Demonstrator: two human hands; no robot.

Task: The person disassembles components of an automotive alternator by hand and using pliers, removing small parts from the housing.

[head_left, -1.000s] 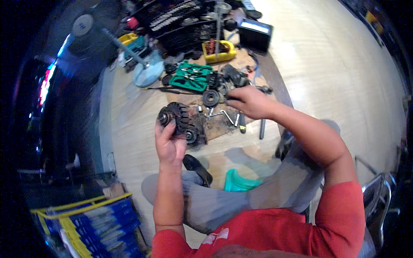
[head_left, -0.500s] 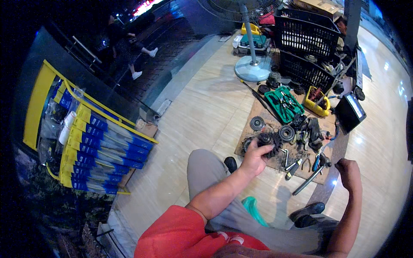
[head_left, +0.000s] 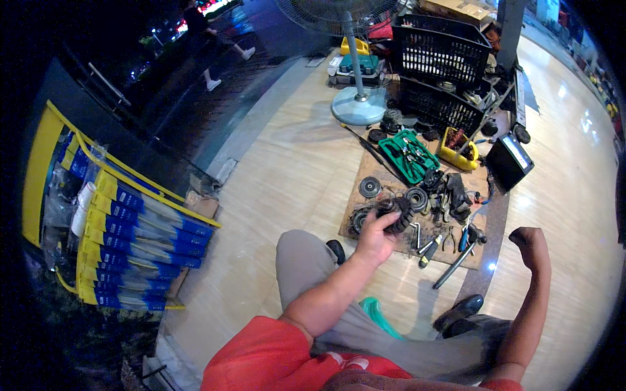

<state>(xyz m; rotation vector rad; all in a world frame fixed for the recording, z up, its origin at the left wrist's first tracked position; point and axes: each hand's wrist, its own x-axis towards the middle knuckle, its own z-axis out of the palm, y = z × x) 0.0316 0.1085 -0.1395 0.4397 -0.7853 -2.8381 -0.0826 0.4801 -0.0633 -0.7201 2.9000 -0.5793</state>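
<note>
The left hand (head_left: pixel 375 241) is gripping a dark toothed part (head_left: pixel 400 214) over the cardboard (head_left: pixel 390 188). Off to its right, the right hand (head_left: pixel 531 247) is curling into a fist — I can't tell whether around anything. A hammer (head_left: pixel 454 266) is lying between them — a green case (head_left: pixel 430 161) is resting beyond the left.

A pedestal fan (head_left: pixel 355 62) with a round, pale blue base stands on the glossy beige floor (head_left: pixel 287 169), near two stacked black plastic crates (head_left: pixel 440 55). A brown cardboard box (head_left: pixel 456 9) shows beyond the upper crate, near a grey pillar (head_left: pixel 510 32). At the left, a yellow display rack (head_left: pixel 38 176) holds rows of blue-and-yellow packages (head_left: pixel 147 221), a small brown carton (head_left: pixel 202 206) just beside it. Outside, a passer-by (head_left: pixel 227 44) in white shoes (head_left: pixel 213 85) is mid-stride on dark paving (head_left: pixel 228 98)
</note>
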